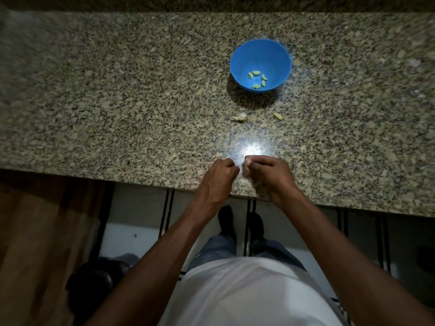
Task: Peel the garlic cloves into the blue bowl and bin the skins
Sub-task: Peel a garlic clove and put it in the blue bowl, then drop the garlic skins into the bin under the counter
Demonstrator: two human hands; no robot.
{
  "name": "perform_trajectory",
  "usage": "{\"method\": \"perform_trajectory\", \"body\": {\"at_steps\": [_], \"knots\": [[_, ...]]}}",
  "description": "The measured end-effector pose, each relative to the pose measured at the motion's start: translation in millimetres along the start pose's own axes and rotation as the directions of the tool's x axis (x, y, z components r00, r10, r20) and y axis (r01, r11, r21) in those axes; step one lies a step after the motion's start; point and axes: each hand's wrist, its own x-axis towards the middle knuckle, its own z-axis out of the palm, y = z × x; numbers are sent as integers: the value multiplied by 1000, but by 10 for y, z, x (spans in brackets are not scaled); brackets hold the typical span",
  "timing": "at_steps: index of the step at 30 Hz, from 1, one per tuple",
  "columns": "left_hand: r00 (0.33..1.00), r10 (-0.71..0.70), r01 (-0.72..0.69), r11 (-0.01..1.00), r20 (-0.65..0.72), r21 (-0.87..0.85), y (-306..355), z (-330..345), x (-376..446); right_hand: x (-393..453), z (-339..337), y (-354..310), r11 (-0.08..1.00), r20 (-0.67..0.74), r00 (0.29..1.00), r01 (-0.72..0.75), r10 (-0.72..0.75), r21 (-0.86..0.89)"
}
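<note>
Standing at a speckled granite counter (141,102), a person worked both hands close together over its near edge. The left hand (220,176) was curled tight, its fingertips pinched toward the right hand (266,174), whose bent fingers closed round a small pale piece that appeared to be a garlic clove (246,164); motion blur and glare from a bright reflection hid what, if anything, the left fingers held. Farther back on the counter sat the blue bowl (260,52), with six peeled cloves (257,79) lying in its bottom. Between the bowl and the hands lay an unpeeled clove (240,117), and to its right, apart from it, a single peeled clove (278,116). Below the counter edge, a pale tiled floor (134,231) with dark stripes showed, alongside a wooden panel (42,243) at left.
</note>
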Motion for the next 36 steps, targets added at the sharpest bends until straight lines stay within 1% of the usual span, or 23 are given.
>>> {"method": "perform_trajectory", "body": {"at_steps": [1,2,3,4,5,6,7,8,11,12,13,14,16,19,23,27,30,34,36], "knots": [[1000,9,-9,1000,-14,29,41,32,23,24,-26,-55,993,36,998,-59,55,105],[999,-35,36,999,-37,9,75,61,47,56,-54,-102,975,81,992,-115,101,190],[990,-119,115,992,-82,-57,94,69,61,89,-77,-143,958,121,984,-156,130,240],[957,-257,233,957,-134,-171,109,37,70,122,-87,-186,949,148,978,-179,144,260],[892,-427,364,874,-152,-322,108,-22,78,146,-72,-227,944,174,973,-192,149,270],[803,-584,463,735,-116,-495,82,-99,63,173,-51,-252,942,197,969,-203,152,269],[729,-681,492,593,-72,-638,39,-185,28,191,-6,-271,941,223,962,-215,158,260],[698,-714,467,516,-59,-718,-12,-269,-27,192,64,-291,946,253,955,-219,157,238],[675,-737,352,374,-45,-858,-141,-495,-363,99,410,-304,970,332,931,-206,153,130],[651,-758,318,336,-54,-886,-164,-545,-520,51,542,-284,973,362,920,-203,151,109],[611,-789,288,291,-59,-912,-205,-591,-697,-4,696,-246,973,404,902,-207,152,97],[563,-825,257,239,-56,-936,-278,-651,-888,-57,892,-189,972,450,879,-219,159,83],[439,-898,188,126,-32,-974,-437,-722,-1324,-212,1294,-15,970,530,826,-242,190,31],[252,-968,63,1,15,-998,-628,-717,-2069,-566,1880,391,965,631,732,-232,256,-122],[25,-998,-107,-64,62,-992,-1005,-691,-3189,-1136,2734,1201,937,690,636,-191,346,-294],[-150,-980,-170,-103,129,-980,-1391,-613,-4414,-1852,3511,2138,890,710,565,-104,420,-444],[-238,-958,-183,-115,158,-976,-1642,-543,-5249,-2310,3991,2788,854,722,512,-46,465,-518],[-341,-923,-212,-107,176,-971,-1874,-416,-6082,-2684,4385,3459,786,722,455,73,521,-614],[-387,-901,-227,-111,194,-967,-1967,-335,-6361,-2767,4513,3748,742,709,451,139,542,-655]]}}
